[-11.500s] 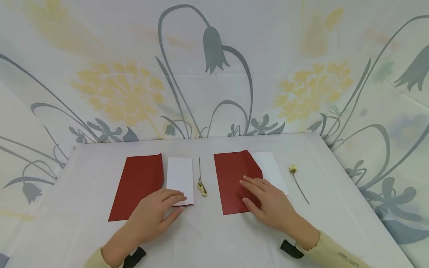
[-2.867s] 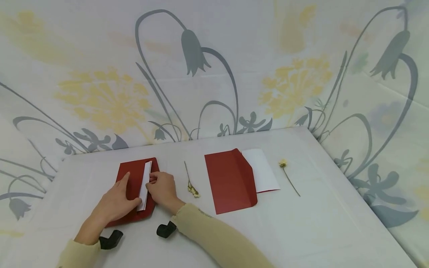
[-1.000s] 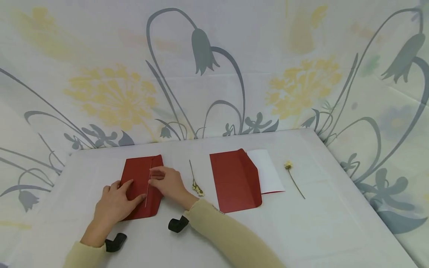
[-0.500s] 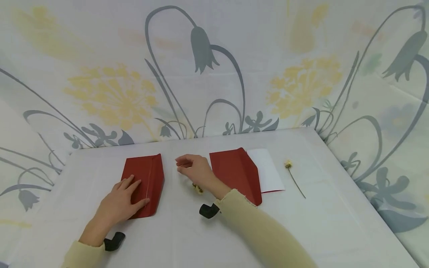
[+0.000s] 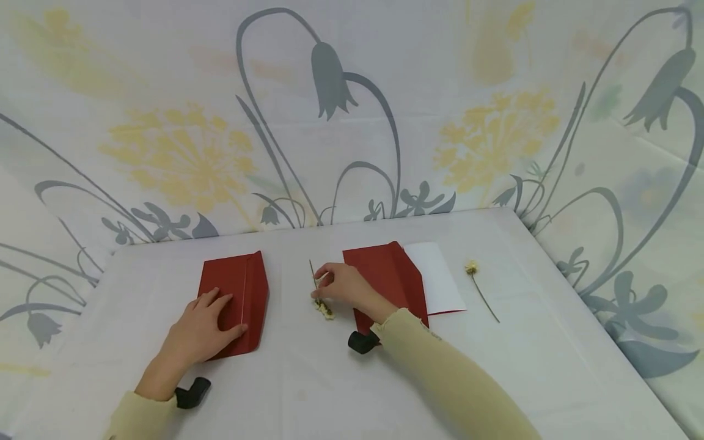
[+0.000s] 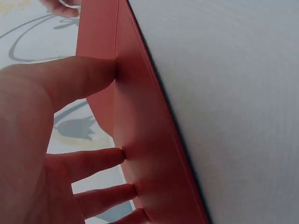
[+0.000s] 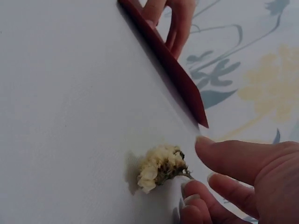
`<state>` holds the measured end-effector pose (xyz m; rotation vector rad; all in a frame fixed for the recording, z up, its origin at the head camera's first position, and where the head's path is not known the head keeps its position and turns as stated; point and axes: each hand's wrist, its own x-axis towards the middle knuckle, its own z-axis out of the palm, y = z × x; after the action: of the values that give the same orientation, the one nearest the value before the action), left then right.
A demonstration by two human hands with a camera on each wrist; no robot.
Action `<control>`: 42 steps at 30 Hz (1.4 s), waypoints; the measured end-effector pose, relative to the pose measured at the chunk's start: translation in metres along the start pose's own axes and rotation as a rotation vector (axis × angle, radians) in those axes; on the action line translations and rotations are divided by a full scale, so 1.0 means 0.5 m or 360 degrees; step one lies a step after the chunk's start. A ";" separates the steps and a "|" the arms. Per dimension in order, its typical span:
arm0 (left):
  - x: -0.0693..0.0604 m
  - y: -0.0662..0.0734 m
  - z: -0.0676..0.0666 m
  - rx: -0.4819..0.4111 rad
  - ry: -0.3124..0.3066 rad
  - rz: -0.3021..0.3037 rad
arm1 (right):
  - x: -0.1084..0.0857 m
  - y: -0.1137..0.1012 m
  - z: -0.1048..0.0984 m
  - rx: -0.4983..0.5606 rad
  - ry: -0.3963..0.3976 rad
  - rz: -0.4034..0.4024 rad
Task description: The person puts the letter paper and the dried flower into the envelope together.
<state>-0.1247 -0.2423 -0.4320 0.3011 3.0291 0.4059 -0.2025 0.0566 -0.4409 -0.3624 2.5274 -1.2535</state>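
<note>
My left hand (image 5: pixel 200 327) rests with spread fingers on the left red envelope (image 5: pixel 253 305); its thumb and fingertips touch the paper in the left wrist view. A thin pale line runs along the opening beside the raised flap. My right hand (image 5: pixel 343 286) is at a dried flower (image 7: pixel 161 168) with a cream head and thin stem. Its thumb and fingers stand apart around the stem, part of which they hide. The flower head lies toward me on the table. Under the right forearm lies a second red envelope (image 5: pixel 387 269), partly covered.
A folded white card (image 5: pixel 437 278) with a red lower edge lies against the second envelope's flap. Farther right is another dried flower (image 5: pixel 472 269). A white cloth (image 5: pixel 286 379) covers the table, and a patterned curtain hangs behind it.
The white card on the left has gone into the left envelope. My right hand has left that envelope, moving right and then down to the dried flower. My left hand stays on the envelope.
</note>
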 end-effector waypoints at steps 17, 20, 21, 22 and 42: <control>0.011 -0.003 -0.007 -0.0019 -0.0034 0.0011 | 0.011 0.010 -0.004 -0.0194 -0.0236 -0.0036; 0.016 -0.001 -0.008 -0.0044 -0.0033 -0.0024 | 0.013 0.011 -0.005 -0.0192 -0.0240 -0.0042; 0.017 0.001 -0.008 -0.0057 -0.0034 -0.0037 | 0.012 0.011 -0.004 -0.0194 -0.0235 -0.0040; 0.018 0.003 -0.008 -0.0069 -0.0033 -0.0049 | 0.012 0.010 -0.002 -0.0193 -0.0226 -0.0037; 0.018 0.009 0.002 -0.0127 0.0002 -0.0148 | 0.006 -0.013 0.022 -0.0153 -0.0062 0.0049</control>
<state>-0.1327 -0.2360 -0.4321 0.1545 3.0042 0.5178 -0.2005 0.0441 -0.4424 -0.3644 2.5561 -1.1063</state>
